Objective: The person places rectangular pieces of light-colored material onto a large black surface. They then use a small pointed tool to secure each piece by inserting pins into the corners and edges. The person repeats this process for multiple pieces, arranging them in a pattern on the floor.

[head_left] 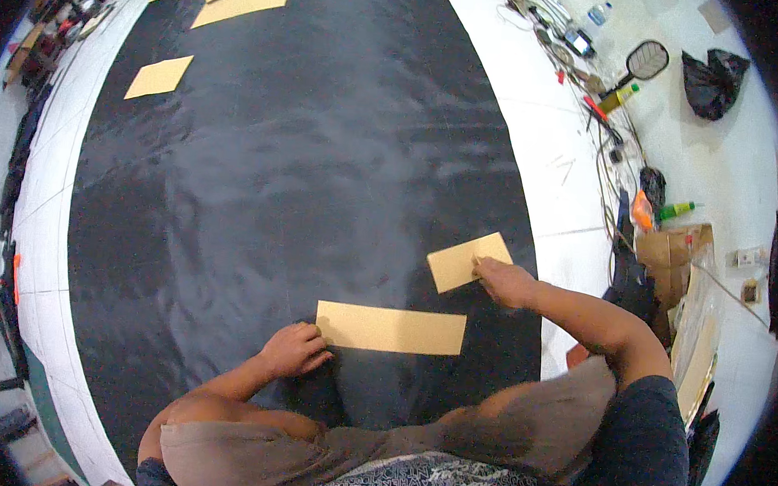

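Observation:
A long tan card strip [391, 330] lies flat on the black sheet [322, 168] just in front of me. My left hand [297, 350] is at its left end, fingers curled, with the fingertips at the strip's edge. To the right and a little farther off, my right hand [505, 282] pinches a smaller rectangular tan card piece [461, 258] by its right part. This piece sits tilted relative to the strip, with a gap between the two. Part of the left hand's grip is hidden by its own fingers.
A single tan piece [160, 78] lies at the far left, and several overlapping pieces [243, 1] beyond it. White table surface [557, 182] borders the black sheet. On the right are cables, bottles, a racket-shaped swatter [647, 60], a black plastic bag [713, 83] and a cardboard box [669, 251].

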Demonstrator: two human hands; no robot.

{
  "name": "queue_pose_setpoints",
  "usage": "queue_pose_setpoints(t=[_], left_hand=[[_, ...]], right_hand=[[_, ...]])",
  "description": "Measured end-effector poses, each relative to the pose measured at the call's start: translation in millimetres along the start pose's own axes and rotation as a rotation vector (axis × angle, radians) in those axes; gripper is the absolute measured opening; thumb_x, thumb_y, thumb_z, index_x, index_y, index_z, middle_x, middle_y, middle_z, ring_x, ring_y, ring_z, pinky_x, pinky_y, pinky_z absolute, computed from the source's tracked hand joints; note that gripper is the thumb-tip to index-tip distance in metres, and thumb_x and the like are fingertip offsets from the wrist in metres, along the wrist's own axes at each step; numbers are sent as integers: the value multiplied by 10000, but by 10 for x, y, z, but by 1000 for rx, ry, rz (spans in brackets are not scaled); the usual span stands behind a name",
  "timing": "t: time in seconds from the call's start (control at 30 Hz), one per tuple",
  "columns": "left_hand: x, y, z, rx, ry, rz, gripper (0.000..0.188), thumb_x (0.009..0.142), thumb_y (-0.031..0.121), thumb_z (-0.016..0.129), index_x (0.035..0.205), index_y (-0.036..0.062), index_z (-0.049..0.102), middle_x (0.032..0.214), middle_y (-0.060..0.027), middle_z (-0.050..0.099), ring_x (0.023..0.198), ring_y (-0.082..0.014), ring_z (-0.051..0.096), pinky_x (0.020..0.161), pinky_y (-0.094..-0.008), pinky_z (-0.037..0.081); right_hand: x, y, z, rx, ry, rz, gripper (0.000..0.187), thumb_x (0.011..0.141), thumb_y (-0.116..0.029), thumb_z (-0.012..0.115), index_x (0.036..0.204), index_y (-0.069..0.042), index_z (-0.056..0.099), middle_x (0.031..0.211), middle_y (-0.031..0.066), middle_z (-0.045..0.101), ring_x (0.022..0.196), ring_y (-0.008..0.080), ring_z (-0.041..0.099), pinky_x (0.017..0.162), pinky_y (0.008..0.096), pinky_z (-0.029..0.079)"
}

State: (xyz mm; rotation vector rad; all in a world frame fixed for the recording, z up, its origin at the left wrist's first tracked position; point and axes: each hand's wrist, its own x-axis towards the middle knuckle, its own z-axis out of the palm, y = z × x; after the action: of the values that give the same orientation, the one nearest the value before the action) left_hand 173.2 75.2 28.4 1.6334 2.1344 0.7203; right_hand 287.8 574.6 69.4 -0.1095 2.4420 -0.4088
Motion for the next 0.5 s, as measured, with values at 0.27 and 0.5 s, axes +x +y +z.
queue_pose_setpoints(t=[0.27, 0.5], left_hand=[[691, -271, -124, -35, 125, -69, 476, 874, 217, 739, 1307, 63, 616, 1314, -199, 598, 1223, -410, 572, 1042, -490, 486], [976, -557, -123, 120, 91, -242, 723, 881, 221, 716, 1474, -70, 422, 1564, -288, 364, 1479, -453, 341, 1246, -491, 285]], right_hand=[[1175, -1162, 123, -73, 277, -53, 416, 956, -119, 513, 1362, -45, 567, 1465, 190, 562, 1353, 421, 504, 1076, 527, 444], [1709, -1964, 403, 254, 692, -9, 364, 971, -125, 569, 1333, -86, 597, 1448, 127, 593, 1357, 373, 503, 1080, 521, 396]])
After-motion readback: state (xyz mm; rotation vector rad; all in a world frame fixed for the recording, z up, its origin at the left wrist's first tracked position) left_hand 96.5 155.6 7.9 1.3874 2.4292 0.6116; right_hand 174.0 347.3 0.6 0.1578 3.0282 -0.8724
